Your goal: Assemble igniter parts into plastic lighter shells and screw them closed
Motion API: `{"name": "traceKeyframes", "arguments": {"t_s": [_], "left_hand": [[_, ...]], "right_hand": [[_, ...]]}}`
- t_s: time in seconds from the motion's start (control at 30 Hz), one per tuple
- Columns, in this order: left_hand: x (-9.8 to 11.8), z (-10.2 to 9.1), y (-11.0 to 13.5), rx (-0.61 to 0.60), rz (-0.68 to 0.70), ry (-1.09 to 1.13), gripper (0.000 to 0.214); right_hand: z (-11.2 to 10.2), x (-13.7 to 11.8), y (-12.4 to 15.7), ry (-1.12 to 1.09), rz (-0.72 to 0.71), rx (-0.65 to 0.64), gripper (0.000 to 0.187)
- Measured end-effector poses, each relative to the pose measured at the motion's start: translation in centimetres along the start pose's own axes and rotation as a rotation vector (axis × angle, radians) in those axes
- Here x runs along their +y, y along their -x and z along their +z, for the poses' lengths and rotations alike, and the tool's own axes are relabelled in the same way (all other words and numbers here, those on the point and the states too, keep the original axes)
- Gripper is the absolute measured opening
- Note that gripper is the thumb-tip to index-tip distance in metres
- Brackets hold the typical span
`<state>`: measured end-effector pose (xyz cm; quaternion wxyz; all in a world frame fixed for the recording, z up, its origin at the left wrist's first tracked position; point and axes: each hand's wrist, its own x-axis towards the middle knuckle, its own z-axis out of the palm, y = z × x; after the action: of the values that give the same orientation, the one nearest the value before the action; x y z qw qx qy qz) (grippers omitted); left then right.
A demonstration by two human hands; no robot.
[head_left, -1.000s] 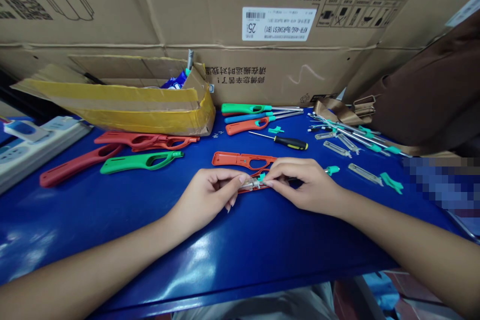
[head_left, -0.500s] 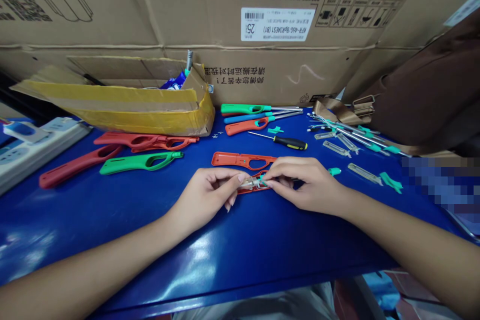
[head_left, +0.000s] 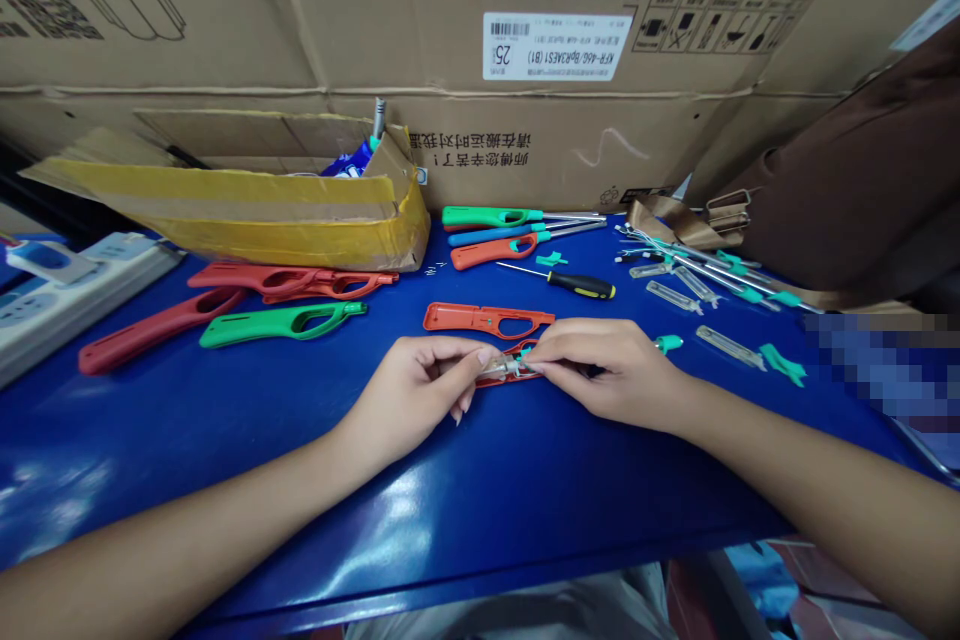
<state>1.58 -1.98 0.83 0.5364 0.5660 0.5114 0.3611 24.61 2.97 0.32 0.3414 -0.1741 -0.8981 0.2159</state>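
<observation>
My left hand pinches a clear plastic fuel tank between thumb and fingers. Under it on the table lies a red lighter shell half, mostly covered by both hands. My right hand has thumb and forefinger pressed together over the middle of that shell, beside a small teal part; what the fingertips grip is hidden. A teal nozzle piece sticks out beyond the right hand. Just behind the hands rests the matching red shell half, lying flat with its inside up.
Red shells and a green shell lie to the left, near a taped carton and a power strip. Assembled lighters and a screwdriver are behind. Metal tubes and clear tanks lie right.
Almost nothing differs. The right fingertips have shifted very slightly over the shell, while my left hand keeps its hold on the clear tank.
</observation>
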Motion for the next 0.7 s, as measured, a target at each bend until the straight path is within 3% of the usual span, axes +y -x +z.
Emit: {"name": "traceKeyframes", "arguments": {"t_s": [0.7], "left_hand": [[0.25, 0.1, 0.23, -0.012, -0.005, -0.043, 0.032]], "right_hand": [[0.12, -0.37, -0.03, -0.029, 0.028, -0.008, 0.013]]}}
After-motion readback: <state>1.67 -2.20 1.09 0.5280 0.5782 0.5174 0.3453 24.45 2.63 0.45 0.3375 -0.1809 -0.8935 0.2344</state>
